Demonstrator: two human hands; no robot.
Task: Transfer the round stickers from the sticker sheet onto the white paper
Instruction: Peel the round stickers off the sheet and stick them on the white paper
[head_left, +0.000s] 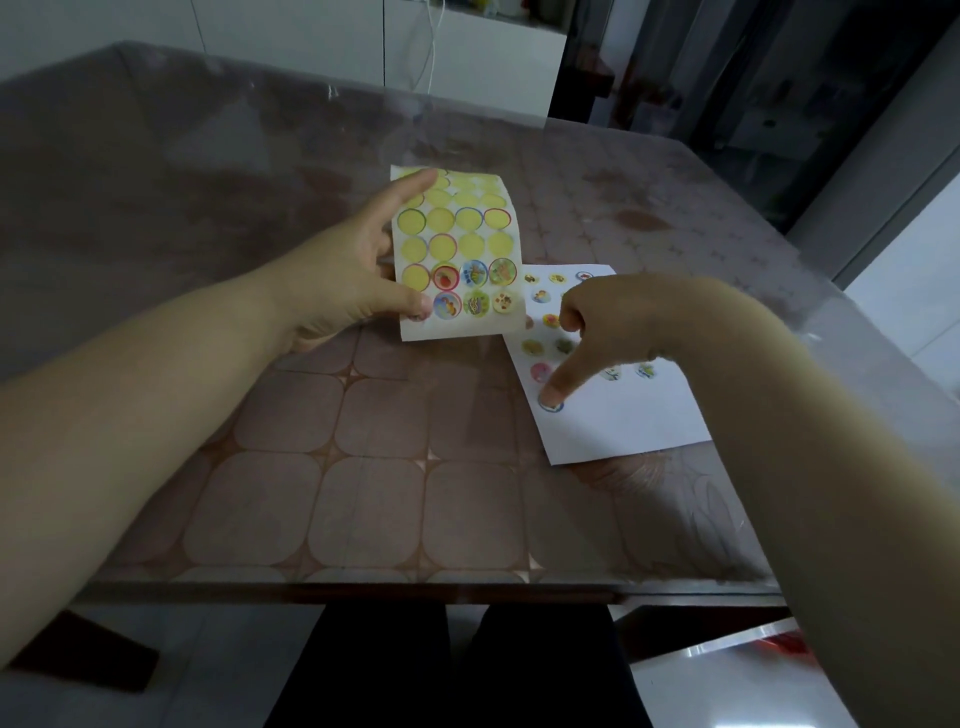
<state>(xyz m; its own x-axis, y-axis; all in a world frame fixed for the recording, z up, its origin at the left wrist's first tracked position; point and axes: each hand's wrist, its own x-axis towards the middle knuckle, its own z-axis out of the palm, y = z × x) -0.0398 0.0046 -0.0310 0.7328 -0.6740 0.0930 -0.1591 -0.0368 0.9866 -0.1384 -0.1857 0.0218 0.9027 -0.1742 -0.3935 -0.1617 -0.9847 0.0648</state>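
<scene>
Progress at a late stage of the transfer. On the sticker sheet (457, 249) I count six printed stickers (475, 288), all in the two rows nearest me; every circle above them is bare yellow backing. A seventh may sit under the thumb, which I cannot tell. On the white paper (623, 421) more than a dozen stickers (540, 371) are set in loose rows. The part of the paper nearest me is blank, so I judge there is room for the rest.

My left hand (343, 280) pinches the sheet at its lower left corner, thumb on the printed face, forefinger laid up its left edge. It holds the sheet raised over the middle of the table (363, 467). The sheet's long axis runs from the near edge toward the far edge, face toward me, top curling away.

My right hand (613, 322) grips nothing. Its forefinger is stretched out, the other fingers curled, and its tip presses a blue-rimmed sticker (551, 406) onto the paper.

The paper lies flat by the table's right edge, long axis leaning right as it nears me. Its far left corner is hidden behind the sheet.
</scene>
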